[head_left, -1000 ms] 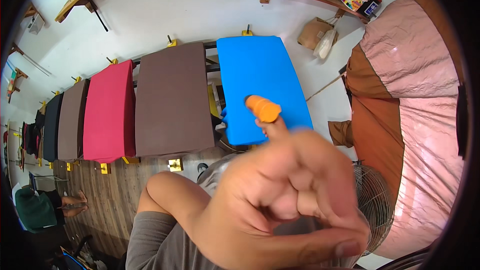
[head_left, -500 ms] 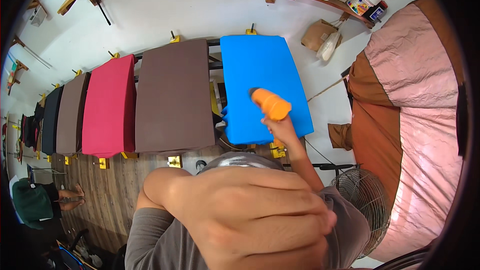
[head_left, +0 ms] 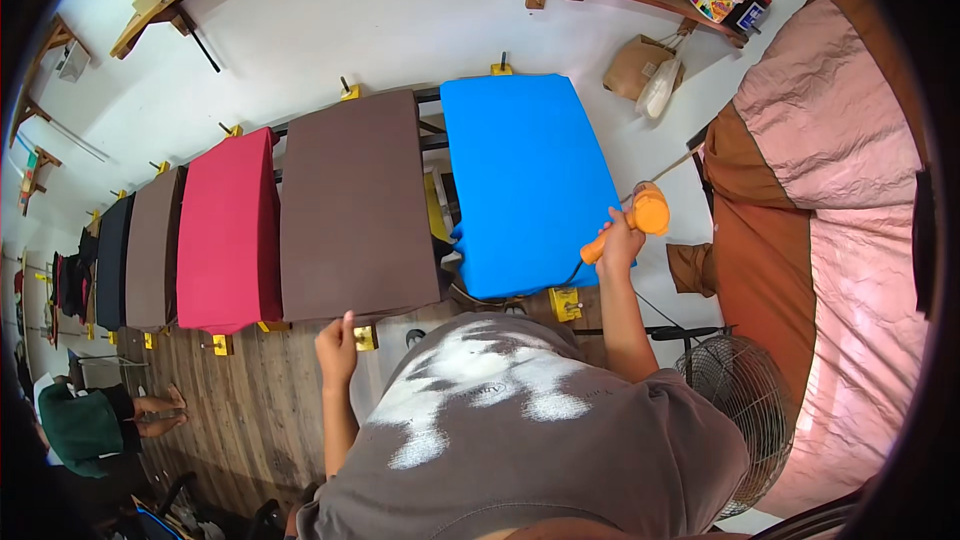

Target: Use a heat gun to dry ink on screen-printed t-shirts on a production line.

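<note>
My right hand point(head_left: 620, 240) grips the handle of an orange heat gun point(head_left: 650, 210) with a dark cord running down from it. The tool is over the right edge of a board covered in bright blue cloth point(head_left: 530, 180). My left hand point(head_left: 337, 348) is closed, fingers curled and thumb pointing up, with nothing visible in it. Its thumb tip is by the near edge of a board covered in brown cloth point(head_left: 352, 205). Whether the thumb touches the cloth I cannot tell.
Further left stand a red cloth-covered board point(head_left: 228, 240) and several darker ones, with yellow clamps point(head_left: 565, 303) along the row. A wire fan point(head_left: 735, 410) is close on my right, beside a pink and brown hanging cloth point(head_left: 860, 300). Someone in green point(head_left: 90, 430) is at far left.
The heat gun has moved right, from over the blue cloth to its right edge, and has turned. My left hand has dropped from close before the camera to the brown board's near edge.
</note>
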A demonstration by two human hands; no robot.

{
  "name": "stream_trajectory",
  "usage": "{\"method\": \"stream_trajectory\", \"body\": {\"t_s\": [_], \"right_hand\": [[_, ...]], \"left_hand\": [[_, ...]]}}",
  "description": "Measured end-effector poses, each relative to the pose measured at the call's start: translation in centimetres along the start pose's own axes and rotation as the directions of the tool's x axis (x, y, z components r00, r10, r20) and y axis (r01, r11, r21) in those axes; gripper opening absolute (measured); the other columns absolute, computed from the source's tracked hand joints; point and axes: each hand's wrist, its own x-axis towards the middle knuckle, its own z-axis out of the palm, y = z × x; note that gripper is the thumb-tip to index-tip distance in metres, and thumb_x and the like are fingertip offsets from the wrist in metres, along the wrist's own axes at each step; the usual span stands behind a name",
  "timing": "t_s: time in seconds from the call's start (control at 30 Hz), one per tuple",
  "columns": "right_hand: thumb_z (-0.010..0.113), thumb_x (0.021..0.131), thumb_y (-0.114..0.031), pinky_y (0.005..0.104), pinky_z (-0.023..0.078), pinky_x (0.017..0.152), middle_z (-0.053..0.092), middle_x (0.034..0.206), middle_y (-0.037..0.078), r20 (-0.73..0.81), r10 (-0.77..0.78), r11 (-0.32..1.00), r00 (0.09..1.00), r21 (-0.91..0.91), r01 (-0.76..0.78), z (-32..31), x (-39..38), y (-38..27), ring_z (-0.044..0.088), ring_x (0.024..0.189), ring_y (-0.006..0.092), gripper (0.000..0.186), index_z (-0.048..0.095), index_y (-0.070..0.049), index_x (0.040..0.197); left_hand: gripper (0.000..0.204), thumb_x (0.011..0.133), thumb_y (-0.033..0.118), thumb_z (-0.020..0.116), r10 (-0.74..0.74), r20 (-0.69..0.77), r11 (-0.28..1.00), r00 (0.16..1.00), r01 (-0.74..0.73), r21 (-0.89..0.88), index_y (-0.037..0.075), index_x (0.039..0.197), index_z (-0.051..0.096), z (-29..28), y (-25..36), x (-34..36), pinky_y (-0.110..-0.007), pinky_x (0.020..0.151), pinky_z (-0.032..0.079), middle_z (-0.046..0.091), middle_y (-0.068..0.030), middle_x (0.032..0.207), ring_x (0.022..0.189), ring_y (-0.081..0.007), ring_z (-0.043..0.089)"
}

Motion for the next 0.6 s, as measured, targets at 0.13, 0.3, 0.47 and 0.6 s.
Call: {"method": "stream_trajectory", "body": {"t_s": [0.13, 0.3, 0.47, 0.6], "right_hand": [[0.075, 0.085, -0.005, 0.0287, 0.048, 0.054, 0.061, 0.082, 0.002, 0.287, 0.076, 0.927, 0.955, -0.372, 0.038, 0.9, -2.2, 0.3, 0.058, 0.064, 0.0117, 0.029, 0.062, -0.005, 0.111], [0.08, 0.081, -0.006, 0.0278, 0.05, 0.056, 0.068, 0.083, 0.001, 0.695, 0.365, 0.716, 0.62, -0.635, 0.29, 3.6, -6.0, 1.0, 0.064, 0.069, 0.0095, 0.021, 0.068, -0.006, 0.098], [0.08, 0.092, -0.018, 0.0294, 0.051, 0.06, 0.066, 0.092, 0.002, 0.789, 0.419, 0.897, 0.45, -0.437, -0.068, 2.7, -7.4, 1.2, 0.064, 0.071, 0.0117, 0.027, 0.064, -0.007, 0.112], [0.067, 0.103, -0.036, 0.0319, 0.053, 0.065, 0.062, 0.097, 0.004, 0.835, 0.046, 0.993, 0.548, 0.021, -0.115, -0.7, -3.0, 0.2, 0.065, 0.086, 0.0155, 0.031, 0.061, -0.007, 0.113]], "left_hand": [[0.047, 0.101, 0.033, 0.073, -0.129, -0.018, 0.99, 0.991, 0.128, -0.061, 0.0, 0.069, 0.061, 0.2, -4.9, -0.4, -0.029, 0.053, 0.039, 0.055, -0.0032, 0.057, 0.057, -0.0071, 0.048], [0.04, 0.096, 0.032, 0.079, -0.118, 0.088, 0.972, 0.989, 0.134, -0.194, 0.0, 0.077, 0.065, 3.1, -6.9, 1.5, -0.027, 0.056, 0.043, 0.062, -0.0007, 0.062, 0.058, -0.0071, 0.051], [0.039, 0.094, 0.03, 0.081, -0.045, 0.133, 0.984, 0.99, 0.067, -0.164, 0.002, 0.075, 0.064, 4.3, -4.4, 1.0, -0.026, 0.052, 0.041, 0.059, 0.0011, 0.059, 0.057, -0.0054, 0.052], [0.039, 0.093, 0.03, 0.083, -0.146, 0.126, 0.918, 0.981, 0.182, -0.353, 0.003, 0.073, 0.063, 6.0, -4.1, 1.0, -0.027, 0.048, 0.039, 0.057, 0.002, 0.057, 0.049, -0.0054, 0.049]]}}
